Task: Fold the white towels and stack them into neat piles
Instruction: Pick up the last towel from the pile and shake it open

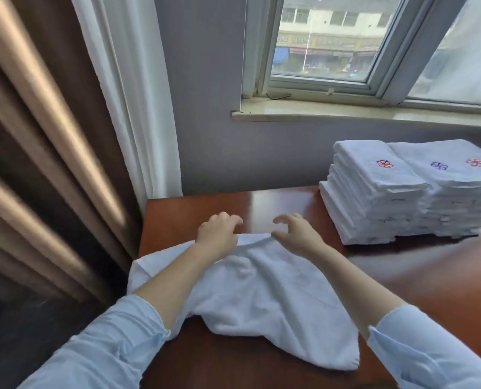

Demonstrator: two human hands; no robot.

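Towel position: it lies unfolded and rumpled on the tabletop, directly in front of you, under both forearms. Its long axis runs diagonally, from the far-left corner at the tabletop's left edge to the near-right corner close to your right sleeve. The far hem faces the window and lies between your hands.

Hand state: your left hand sits on the far hem with its fingers curled past the edge. Your right hand is just beside it at the same hem, fingers spread and hooked above the tabletop, thumb at the cloth. Whether either hand actually pinches the hem cannot be told. Both are equally near the far edge; the near-right corner is well apart from both.

Judgement: the towel needs spreading flat along its long axis before the first fold, so the hem calls for a firm hold at two points drawn apart.

Appearance: plain white terry, creased, no fold lines set. Two piles of folded towels stand on the right of the tabletop, touching each other, with red and blue emblems on the top towels.
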